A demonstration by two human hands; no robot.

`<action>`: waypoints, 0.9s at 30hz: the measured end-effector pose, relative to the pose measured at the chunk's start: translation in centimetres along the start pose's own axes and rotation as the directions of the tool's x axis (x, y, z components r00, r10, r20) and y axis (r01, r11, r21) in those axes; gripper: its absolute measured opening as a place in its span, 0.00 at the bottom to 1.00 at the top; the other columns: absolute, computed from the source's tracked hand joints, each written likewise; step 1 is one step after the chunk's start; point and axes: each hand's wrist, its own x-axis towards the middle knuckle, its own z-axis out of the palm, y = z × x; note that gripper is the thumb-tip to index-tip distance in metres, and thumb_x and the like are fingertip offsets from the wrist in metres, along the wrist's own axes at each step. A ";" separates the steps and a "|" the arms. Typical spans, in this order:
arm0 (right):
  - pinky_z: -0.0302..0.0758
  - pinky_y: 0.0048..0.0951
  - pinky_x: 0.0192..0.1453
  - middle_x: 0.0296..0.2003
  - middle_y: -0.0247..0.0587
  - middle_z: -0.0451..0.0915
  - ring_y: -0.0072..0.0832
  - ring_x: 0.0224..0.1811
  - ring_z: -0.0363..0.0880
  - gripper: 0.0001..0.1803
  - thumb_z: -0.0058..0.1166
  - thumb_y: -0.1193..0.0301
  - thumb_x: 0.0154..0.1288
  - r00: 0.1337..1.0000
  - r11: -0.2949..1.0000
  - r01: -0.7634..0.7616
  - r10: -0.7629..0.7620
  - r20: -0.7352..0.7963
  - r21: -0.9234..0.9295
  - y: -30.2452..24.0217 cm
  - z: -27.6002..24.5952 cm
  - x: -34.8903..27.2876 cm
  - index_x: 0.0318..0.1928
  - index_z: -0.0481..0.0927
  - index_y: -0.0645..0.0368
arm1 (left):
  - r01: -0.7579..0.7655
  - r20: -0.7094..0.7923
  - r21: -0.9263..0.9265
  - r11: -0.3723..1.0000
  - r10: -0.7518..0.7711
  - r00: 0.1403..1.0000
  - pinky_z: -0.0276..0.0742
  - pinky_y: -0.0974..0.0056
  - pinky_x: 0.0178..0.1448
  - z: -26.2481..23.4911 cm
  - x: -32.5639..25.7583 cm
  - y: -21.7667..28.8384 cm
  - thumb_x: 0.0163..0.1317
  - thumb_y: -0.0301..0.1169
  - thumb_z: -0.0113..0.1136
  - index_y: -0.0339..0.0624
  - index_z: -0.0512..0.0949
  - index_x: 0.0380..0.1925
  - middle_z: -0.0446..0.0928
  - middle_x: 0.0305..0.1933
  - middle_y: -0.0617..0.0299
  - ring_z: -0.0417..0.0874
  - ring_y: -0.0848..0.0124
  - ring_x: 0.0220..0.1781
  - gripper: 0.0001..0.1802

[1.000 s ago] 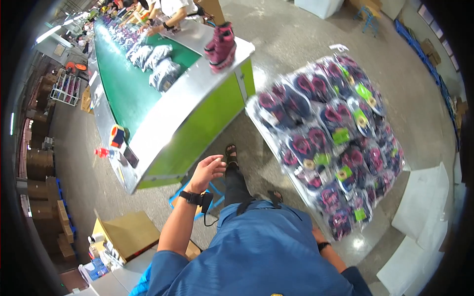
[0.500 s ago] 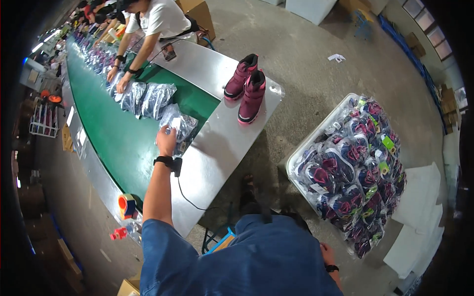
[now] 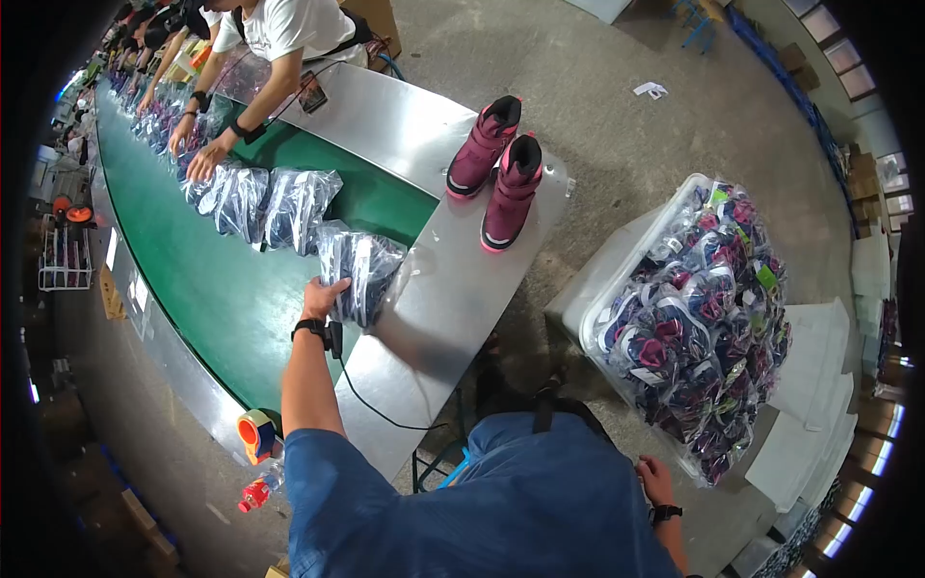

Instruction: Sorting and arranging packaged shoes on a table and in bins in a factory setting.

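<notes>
My left hand (image 3: 326, 295) reaches over the green conveyor belt (image 3: 231, 299) and grips the near edge of a clear plastic bag of dark shoes (image 3: 360, 275). The thumb lies on top of the bag; the other fingers are partly hidden. This bag sits at the end of the belt, against the metal tabletop (image 3: 438, 299). Just beyond it lie more bagged shoes (image 3: 297, 207). My right hand (image 3: 656, 480) hangs low beside my body, fingers loosely apart, with nothing visible in it.
Maroon boots (image 3: 511, 197) stand on the metal end table. To the right, a white bin (image 3: 599, 279) is heaped with bagged shoes. A tape roll (image 3: 255, 433) and red-capped bottle (image 3: 258, 491) sit at the left edge. Across the belt, a co-worker (image 3: 284, 39) handles bags.
The bag at my left hand has turned, and its striped shoes now face up. My thumb has come onto it. The view has shifted slightly, and the co-worker's hands have moved along the bags.
</notes>
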 end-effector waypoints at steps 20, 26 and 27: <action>0.65 0.48 0.76 0.72 0.51 0.67 0.50 0.75 0.65 0.54 0.77 0.61 0.51 0.270 0.192 0.911 -0.946 0.178 -0.365 -33.1 3.7 -4.6 0.77 0.63 0.54 | -0.531 0.301 -0.140 0.836 0.547 0.781 0.73 0.57 0.68 22.3 -22.3 9.0 0.60 0.30 0.72 0.39 0.74 0.61 0.79 0.58 0.60 0.78 0.62 0.62 0.29; 0.60 0.52 0.79 0.74 0.48 0.60 0.53 0.78 0.57 0.61 0.80 0.66 0.42 0.107 0.108 0.941 -0.994 -0.022 -0.321 -28.2 -0.1 -4.7 0.78 0.61 0.51 | -0.671 0.651 -0.256 0.695 0.638 0.412 0.74 0.58 0.67 27.8 -30.0 8.4 0.63 0.29 0.69 0.40 0.77 0.58 0.81 0.54 0.62 0.80 0.62 0.59 0.23; 0.60 0.53 0.79 0.74 0.47 0.60 0.53 0.78 0.57 0.59 0.79 0.66 0.44 0.082 0.108 0.945 -0.992 -0.099 -0.308 -26.9 -1.3 -4.4 0.78 0.62 0.50 | -0.692 0.671 -0.252 0.677 0.637 0.379 0.74 0.58 0.67 29.2 -31.3 9.8 0.64 0.29 0.68 0.40 0.77 0.58 0.82 0.53 0.62 0.81 0.63 0.59 0.22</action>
